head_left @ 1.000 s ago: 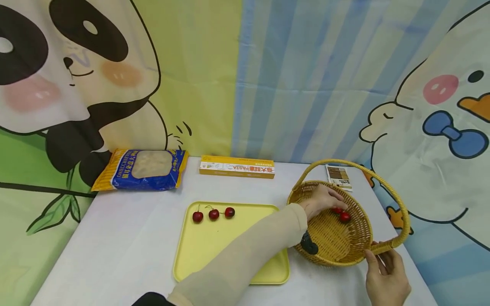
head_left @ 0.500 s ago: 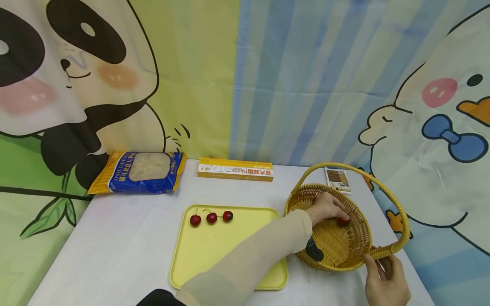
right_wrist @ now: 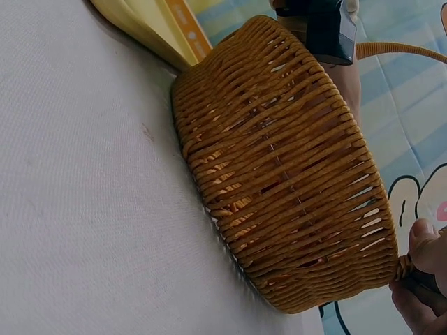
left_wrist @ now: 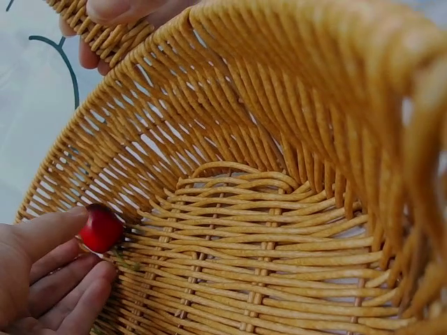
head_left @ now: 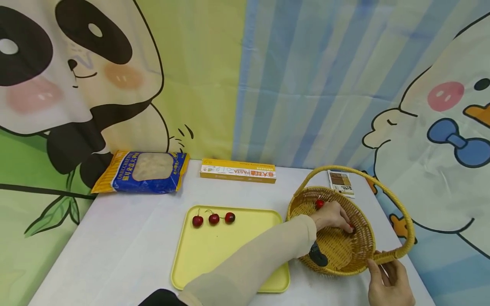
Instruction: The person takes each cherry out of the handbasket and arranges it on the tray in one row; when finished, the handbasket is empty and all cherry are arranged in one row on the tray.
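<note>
A woven yellow basket (head_left: pixel 363 250) with a hoop handle stands on the right of the white table. My left hand (head_left: pixel 346 227) reaches inside it, and thumb and fingers pinch a red cherry (left_wrist: pixel 101 227) low against the basket's right inner wall (left_wrist: pixel 230 139). A second cherry (head_left: pixel 319 203) lies at the far side of the basket. My right hand (head_left: pixel 379 265) grips the near foot of the handle (head_left: pixel 384 256); the right wrist view shows its fingers (right_wrist: pixel 422 248) at that joint. Three cherries (head_left: pixel 213 219) sit in a row on the yellow tray (head_left: pixel 229 259).
At the back of the table lie a blue and yellow pasta bag (head_left: pixel 143 171), a yellow pasta box (head_left: pixel 238 171) and a small brown packet (head_left: pixel 340 182). A cartoon backdrop hangs right behind. The table's right edge runs close to the basket.
My left hand slid toward the near right of the basket floor and closed on one cherry. The other cherry is now uncovered at the far side. My right hand kept its hold.
</note>
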`<state>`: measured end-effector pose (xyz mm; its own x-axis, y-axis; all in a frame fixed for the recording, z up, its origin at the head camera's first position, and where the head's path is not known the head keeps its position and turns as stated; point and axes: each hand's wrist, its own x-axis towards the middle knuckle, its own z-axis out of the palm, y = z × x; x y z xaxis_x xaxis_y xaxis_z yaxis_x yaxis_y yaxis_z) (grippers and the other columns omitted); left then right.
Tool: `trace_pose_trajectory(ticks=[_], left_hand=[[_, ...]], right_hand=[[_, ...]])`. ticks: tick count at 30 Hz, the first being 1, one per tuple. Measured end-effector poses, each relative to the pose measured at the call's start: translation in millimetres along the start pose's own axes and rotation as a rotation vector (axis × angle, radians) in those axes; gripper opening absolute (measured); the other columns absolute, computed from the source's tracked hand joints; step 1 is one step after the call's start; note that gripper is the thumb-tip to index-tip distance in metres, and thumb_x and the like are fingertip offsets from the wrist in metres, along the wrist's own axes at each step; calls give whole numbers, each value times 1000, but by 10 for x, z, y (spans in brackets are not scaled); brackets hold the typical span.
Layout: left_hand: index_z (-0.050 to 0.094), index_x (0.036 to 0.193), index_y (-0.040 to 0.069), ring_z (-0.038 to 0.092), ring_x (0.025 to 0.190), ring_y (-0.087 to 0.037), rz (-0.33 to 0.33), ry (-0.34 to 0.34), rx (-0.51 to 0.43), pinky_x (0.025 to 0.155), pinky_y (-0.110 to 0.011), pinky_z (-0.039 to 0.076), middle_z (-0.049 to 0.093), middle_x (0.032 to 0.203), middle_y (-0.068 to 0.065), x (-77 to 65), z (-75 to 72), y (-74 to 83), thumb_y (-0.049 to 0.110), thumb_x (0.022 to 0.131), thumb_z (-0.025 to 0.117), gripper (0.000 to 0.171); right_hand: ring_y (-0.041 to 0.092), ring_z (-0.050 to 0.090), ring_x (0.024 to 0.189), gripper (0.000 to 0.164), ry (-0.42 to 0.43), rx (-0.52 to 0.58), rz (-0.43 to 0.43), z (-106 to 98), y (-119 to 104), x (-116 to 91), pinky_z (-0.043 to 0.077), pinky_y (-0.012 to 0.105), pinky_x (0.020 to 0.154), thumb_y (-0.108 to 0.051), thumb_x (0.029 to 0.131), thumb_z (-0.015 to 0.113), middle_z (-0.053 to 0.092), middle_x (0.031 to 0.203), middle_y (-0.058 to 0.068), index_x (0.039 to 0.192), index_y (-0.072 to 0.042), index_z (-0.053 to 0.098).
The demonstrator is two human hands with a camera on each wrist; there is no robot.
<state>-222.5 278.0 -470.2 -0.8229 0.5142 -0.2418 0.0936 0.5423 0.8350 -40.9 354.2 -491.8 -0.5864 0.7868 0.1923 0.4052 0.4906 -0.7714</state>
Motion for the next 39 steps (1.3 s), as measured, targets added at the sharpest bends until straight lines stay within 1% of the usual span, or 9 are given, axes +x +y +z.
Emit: trace_pose_trajectory(ticks=[3, 7, 11, 16, 21, 25, 28, 33, 39], left_hand=[[86, 96, 18, 61, 119, -10, -1, -3, -2, 86, -25, 56, 75, 114, 10, 10, 7, 13, 21, 81, 93, 16], [86, 100, 21, 63, 113, -7, 6, -17, 33, 79, -22, 55, 74, 114, 14, 8, 49, 42, 22, 83, 91, 18], [85, 101, 25, 62, 115, -5, 13, -11, 114, 78, -19, 54, 73, 112, 18, 5, 75, 60, 24, 84, 90, 18], [85, 99, 23, 57, 126, -5, 26, -7, 128, 83, -20, 53, 71, 110, 17, 0, 72, 77, 23, 83, 91, 17], [85, 97, 23, 61, 116, -3, 18, -21, 120, 76, -20, 54, 72, 111, 18, 0, 72, 72, 22, 81, 93, 18], [85, 92, 25, 62, 110, -1, 18, -36, 165, 75, -19, 54, 71, 108, 19, 24, 91, 74, 24, 80, 94, 15], [85, 91, 27, 63, 103, 1, 35, -75, 232, 74, -17, 53, 72, 102, 21, 29, 91, 91, 26, 78, 95, 16], [84, 97, 29, 64, 95, 4, 108, -161, 349, 72, -13, 51, 72, 96, 23, 15, 98, 119, 27, 79, 94, 20], [84, 97, 32, 63, 100, 5, 159, -181, 417, 73, -12, 49, 72, 94, 24, 6, 138, 102, 28, 81, 93, 19]], right_hand=[[41, 55, 140, 50, -15, 32, 13, 23, 11, 9, 47, 36, 112, -18, 107, 59, 56, 150, 25, 154, -7, 47], [44, 52, 142, 51, -5, 78, 21, 52, 66, 20, 46, 40, 115, -13, 107, 56, 53, 150, 28, 157, -6, 44], [37, 53, 143, 52, 8, 92, 23, 79, 139, 52, 46, 36, 115, -12, 106, 59, 54, 149, 27, 156, -11, 46], [32, 52, 144, 53, 7, 101, 22, 85, 207, 65, 47, 33, 114, -16, 106, 61, 54, 150, 25, 157, -15, 46], [37, 52, 144, 54, -13, 68, 72, 75, 205, 39, 47, 36, 114, -27, 108, 58, 51, 155, 22, 159, -20, 43], [34, 53, 143, 54, 17, 79, 42, 85, 208, 34, 47, 35, 114, -31, 107, 58, 53, 152, 23, 158, -20, 45], [31, 52, 144, 54, 28, 85, 12, 88, 221, 38, 47, 33, 115, -32, 107, 58, 54, 151, 24, 157, -18, 45], [31, 51, 145, 53, 23, 101, 22, 84, 216, 35, 46, 33, 115, -30, 107, 58, 53, 151, 23, 157, -19, 45], [29, 52, 144, 52, 33, 114, 22, 100, 225, 19, 47, 32, 114, -29, 107, 59, 54, 151, 24, 157, -19, 46]])
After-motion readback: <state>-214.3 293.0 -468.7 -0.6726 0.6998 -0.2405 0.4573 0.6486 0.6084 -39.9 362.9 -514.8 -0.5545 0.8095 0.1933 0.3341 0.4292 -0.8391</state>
